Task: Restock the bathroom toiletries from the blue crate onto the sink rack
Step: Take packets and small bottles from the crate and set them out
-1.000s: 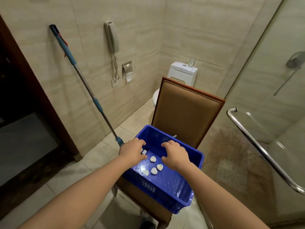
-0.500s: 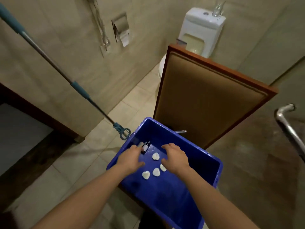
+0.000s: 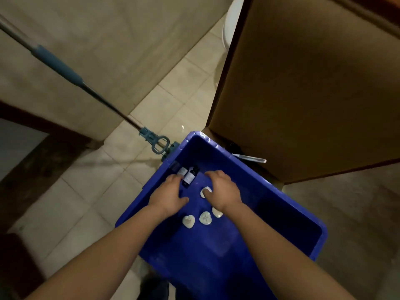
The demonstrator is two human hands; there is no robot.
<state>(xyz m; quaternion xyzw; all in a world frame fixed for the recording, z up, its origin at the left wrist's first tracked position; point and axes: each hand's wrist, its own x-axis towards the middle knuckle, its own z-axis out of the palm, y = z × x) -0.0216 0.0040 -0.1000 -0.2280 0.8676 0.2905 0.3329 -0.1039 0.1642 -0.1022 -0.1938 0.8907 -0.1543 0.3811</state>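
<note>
A bathroom: tiled wall (image 3: 112,40) and floor (image 3: 173,96); white toilet bowl (image 3: 230,27); mop (image 3: 57,62) leaning on the wall; small toiletry bottles (image 3: 187,176) in the blue crate (image 3: 216,256).

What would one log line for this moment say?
stage: picking from blue crate | left hand: at dark bottles | right hand: over white heart-shaped item | loose: three more hearts | sink rack: not in view

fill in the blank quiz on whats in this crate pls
The left hand and right hand are both inside the ___ crate.
The white soaps are ___-shaped.
The small dark bottles lie nearest the ___ hand.

Missing words: blue; heart; left
</note>
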